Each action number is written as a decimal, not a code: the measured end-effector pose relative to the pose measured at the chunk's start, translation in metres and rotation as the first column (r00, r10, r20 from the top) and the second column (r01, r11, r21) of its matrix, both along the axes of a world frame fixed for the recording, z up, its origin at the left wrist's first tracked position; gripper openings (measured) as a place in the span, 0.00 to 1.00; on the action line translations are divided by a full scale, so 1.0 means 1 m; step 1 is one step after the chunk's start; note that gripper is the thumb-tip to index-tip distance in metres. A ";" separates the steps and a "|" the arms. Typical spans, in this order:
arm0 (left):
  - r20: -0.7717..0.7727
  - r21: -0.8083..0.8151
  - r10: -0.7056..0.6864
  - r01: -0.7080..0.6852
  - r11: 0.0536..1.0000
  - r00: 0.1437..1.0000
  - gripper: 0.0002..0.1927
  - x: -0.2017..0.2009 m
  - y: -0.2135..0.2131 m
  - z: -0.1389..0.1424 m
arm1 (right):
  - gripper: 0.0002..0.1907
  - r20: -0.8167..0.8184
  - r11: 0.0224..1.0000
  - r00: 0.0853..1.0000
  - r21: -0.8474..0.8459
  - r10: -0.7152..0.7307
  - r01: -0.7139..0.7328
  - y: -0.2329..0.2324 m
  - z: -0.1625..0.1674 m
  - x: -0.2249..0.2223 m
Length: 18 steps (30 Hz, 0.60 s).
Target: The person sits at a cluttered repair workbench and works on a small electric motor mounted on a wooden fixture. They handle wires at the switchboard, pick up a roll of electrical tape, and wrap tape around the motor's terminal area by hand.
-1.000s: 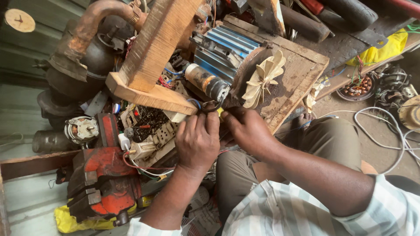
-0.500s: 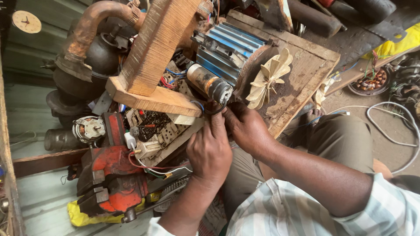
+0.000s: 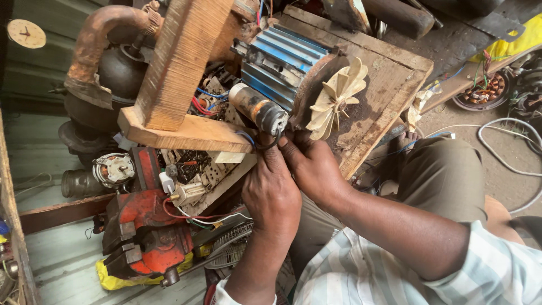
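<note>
Blue finned motor rests on a wooden board with its cream fan facing the worker. Left hand and right hand pinch closed on dark wires below the cylindrical capacitor, probably joining them; the fingertips are partly hidden.

Pale striped shirt (rolled sleeves), olive trousers — bare hands

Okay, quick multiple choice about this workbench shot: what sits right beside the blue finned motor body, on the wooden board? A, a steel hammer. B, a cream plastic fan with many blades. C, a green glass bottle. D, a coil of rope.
B: a cream fan with many blades stands at the end of the blue finned motor body, on the wooden board, just above both hands.
</note>
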<state>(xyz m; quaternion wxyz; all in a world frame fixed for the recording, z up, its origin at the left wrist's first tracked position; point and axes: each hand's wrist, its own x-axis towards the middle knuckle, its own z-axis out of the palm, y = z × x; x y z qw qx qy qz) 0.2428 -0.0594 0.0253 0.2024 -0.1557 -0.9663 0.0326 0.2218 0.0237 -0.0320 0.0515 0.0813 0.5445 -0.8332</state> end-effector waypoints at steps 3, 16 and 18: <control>-0.001 0.001 -0.023 0.023 1.000 1.000 0.24 0.001 0.001 0.001 | 0.18 0.102 0.991 0.995 -0.131 0.019 -0.005 0.000 -0.004 0.002; -0.002 -0.002 0.085 -0.085 0.996 0.996 0.22 -0.003 0.009 -0.011 | 0.15 0.116 0.718 0.985 -0.696 0.125 -0.009 -0.002 -0.019 0.001; 0.002 0.026 0.096 -0.096 0.995 0.995 0.24 -0.006 0.010 -0.014 | 0.14 0.114 0.690 0.984 -0.724 0.134 -0.011 -0.001 -0.022 -0.001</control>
